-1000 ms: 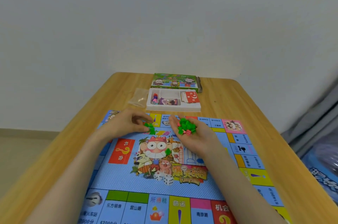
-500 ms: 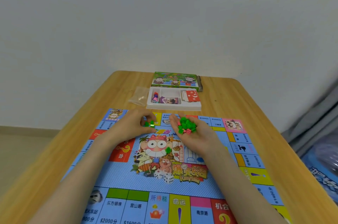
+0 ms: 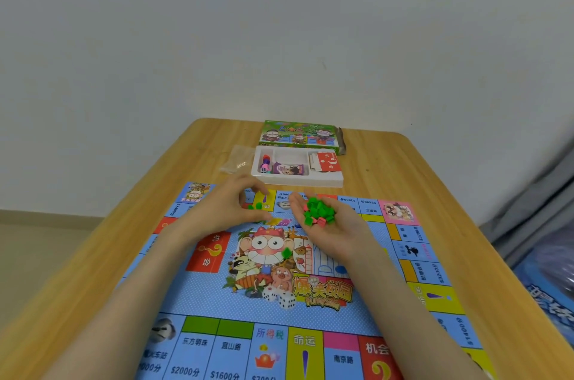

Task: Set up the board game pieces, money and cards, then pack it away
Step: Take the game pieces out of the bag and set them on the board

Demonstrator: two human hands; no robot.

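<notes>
Over the far edge of the board on the desk, the right hand lies palm-up, loosely cupped, carrying a heap of green and red houses. Just beside it, the left hand pinches a few green pieces in curled fingers. A stray house lies on the board's centre. Beyond stand the tray and box.

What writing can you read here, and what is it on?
"爆笑校园": centre of the game board.
"所得税", "命运", "机会", "南京路", "宜山路", "$2000分", "$1600分": its near-edge squares.
"?": red card in the tray.
The game box and the far squares: too blurred to read.
</notes>
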